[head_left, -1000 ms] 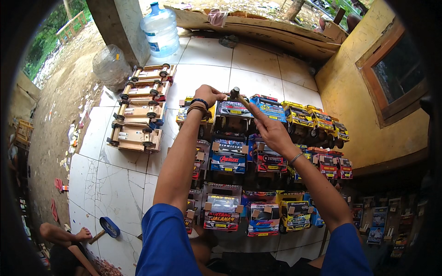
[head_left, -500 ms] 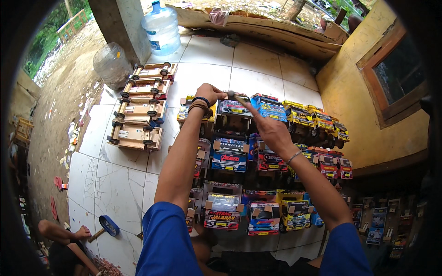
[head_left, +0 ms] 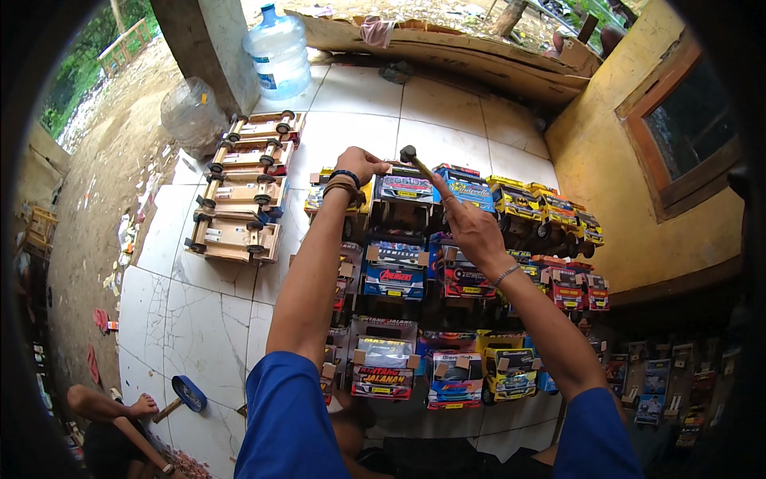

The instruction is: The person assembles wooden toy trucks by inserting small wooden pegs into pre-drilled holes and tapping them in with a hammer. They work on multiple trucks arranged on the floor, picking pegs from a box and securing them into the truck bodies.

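My right hand (head_left: 477,233) is closed round the wooden handle of a small hammer (head_left: 420,168). The dark hammer head is raised just above the top edge of a toy truck (head_left: 404,188) in the far row. My left hand (head_left: 363,164) pinches at that truck's upper left corner, its fingertips close to the hammer head. Whatever lies between those fingertips is too small to make out. Beside this truck stand a blue toy truck (head_left: 467,190) on the right and a yellow one (head_left: 322,199), partly behind my left wrist.
More printed toy trucks (head_left: 395,281) stand in rows nearer me. Several upturned wooden truck bodies (head_left: 239,191) with black wheels line the left side. A water jug (head_left: 277,56) stands by the pillar. Another person's foot (head_left: 144,405) is near a round blue-rimmed object (head_left: 189,393) at lower left.
The hammer head has lifted up and away from my left fingertips. My left hand stays at the truck's corner, and the view has shifted slightly.
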`<state>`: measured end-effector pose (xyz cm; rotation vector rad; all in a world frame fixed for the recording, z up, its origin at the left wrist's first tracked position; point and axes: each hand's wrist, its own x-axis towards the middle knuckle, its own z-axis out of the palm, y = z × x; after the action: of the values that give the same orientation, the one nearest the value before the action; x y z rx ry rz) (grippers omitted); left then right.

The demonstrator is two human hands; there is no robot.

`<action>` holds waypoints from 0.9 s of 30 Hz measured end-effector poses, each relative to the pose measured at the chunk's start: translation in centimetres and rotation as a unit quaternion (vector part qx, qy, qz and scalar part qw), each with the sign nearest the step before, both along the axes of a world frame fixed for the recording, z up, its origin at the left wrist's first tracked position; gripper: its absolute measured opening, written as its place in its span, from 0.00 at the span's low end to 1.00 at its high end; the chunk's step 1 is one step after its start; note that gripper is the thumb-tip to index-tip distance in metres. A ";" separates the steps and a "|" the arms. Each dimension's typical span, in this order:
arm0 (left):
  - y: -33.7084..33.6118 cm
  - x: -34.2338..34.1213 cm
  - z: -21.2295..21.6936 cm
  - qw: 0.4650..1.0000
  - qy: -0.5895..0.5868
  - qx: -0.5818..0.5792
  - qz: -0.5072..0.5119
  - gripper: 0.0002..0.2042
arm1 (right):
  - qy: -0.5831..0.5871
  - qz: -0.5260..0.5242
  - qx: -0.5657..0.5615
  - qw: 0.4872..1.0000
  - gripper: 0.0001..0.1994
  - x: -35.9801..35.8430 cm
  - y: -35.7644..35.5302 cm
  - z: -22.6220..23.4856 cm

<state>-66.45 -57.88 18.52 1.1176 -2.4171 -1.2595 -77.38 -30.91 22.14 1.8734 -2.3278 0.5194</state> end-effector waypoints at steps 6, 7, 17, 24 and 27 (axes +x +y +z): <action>-0.3 0.0 0.0 1.000 -0.014 0.010 -0.001 0.17 | -0.014 -0.002 0.050 0.999 0.35 0.0 -0.4 0.1; -0.3 -0.1 0.0 1.000 -0.013 0.006 -0.004 0.17 | -0.032 0.005 -0.001 0.999 0.34 0.0 -0.3 0.3; 2.6 -3.7 5.9 0.897 0.283 0.326 -0.096 0.21 | -0.204 -0.095 -0.080 0.971 0.27 -3.0 3.6 4.0; 7.6 -8.4 5.8 0.833 0.309 0.428 -0.164 0.25 | -0.255 -0.126 -0.130 0.950 0.26 -4.9 6.1 2.8; 8.2 -9.6 4.7 0.856 0.293 0.402 -0.139 0.22 | -0.262 -0.146 -0.115 0.947 0.25 -5.5 7.0 2.2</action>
<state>-76.04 -49.73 23.24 0.3641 -1.6208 -2.3967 -82.91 -23.95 24.33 1.3710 -2.6359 1.3123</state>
